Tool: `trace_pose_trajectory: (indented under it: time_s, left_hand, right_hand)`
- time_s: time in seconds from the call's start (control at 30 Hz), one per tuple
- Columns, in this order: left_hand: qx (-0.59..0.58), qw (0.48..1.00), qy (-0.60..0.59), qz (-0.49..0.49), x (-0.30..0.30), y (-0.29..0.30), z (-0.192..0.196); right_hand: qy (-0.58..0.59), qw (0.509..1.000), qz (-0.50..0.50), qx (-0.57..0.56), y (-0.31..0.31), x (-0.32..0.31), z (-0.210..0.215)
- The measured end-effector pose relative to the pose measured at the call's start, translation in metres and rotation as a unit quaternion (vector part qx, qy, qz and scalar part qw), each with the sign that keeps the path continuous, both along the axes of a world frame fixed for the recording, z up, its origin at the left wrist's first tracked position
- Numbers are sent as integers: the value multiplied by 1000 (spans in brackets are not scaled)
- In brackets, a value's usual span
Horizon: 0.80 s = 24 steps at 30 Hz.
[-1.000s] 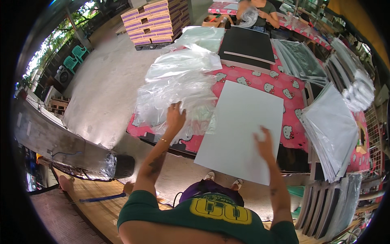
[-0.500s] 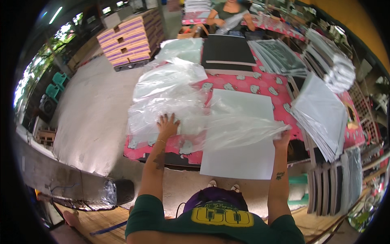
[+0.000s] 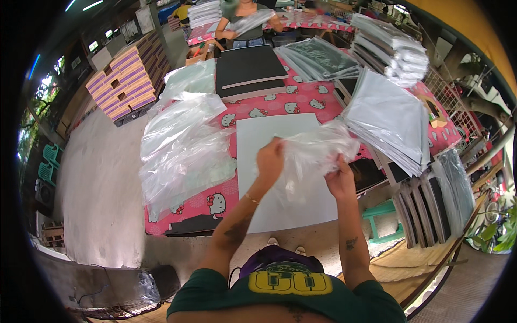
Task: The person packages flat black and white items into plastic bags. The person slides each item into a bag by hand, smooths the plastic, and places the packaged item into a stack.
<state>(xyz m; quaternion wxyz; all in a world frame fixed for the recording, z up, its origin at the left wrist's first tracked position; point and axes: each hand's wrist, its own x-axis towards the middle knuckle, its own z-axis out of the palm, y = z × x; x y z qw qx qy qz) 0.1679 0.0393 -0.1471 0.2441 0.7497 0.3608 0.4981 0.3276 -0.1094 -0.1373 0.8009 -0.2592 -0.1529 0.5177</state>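
Above a large white board (image 3: 264, 204) I hold a clear plastic bag (image 3: 318, 145) between both hands. My left hand (image 3: 271, 160) is closed on the bag's left end, with the fingers turned away and partly hidden. On its right side, my right hand (image 3: 340, 177) pinches the plastic between thumb and fingers. The board lies on the pink patterned table cover (image 3: 258, 110), its near end reaching past the table edge. To the left lies a loose heap of clear plastic bags (image 3: 183, 156).
Black boards (image 3: 250, 67) are stacked at the far side, beside wrapped sheets (image 3: 320, 59). White wrapped panels (image 3: 388, 118) lie to the right. Across the table a person (image 3: 247, 24) handles plastic. Stacked cartons (image 3: 129, 75) stand on the floor at left, a green stool (image 3: 382, 220) at right.
My left hand has left the bag heap and moved right to grip the plastic bag. The bag is now gathered between both hands over the board. The view has shifted right.
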Motion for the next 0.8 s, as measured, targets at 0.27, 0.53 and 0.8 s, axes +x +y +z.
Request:
trace_pose_trajectory:
  time_s: [0.27,0.53,0.8]
  left_hand:
    - [34,946,52,318,-240,153,-11]
    - [-11,904,427,23,-257,87,-17]
    - [-122,988,23,94,-72,-83,43]
  right_hand:
    - [-3,993,-114,43,-155,161,-34]
    - [-228,967,-15,-110,-75,6,22]
    - [51,979,158,118,-61,-75,26]
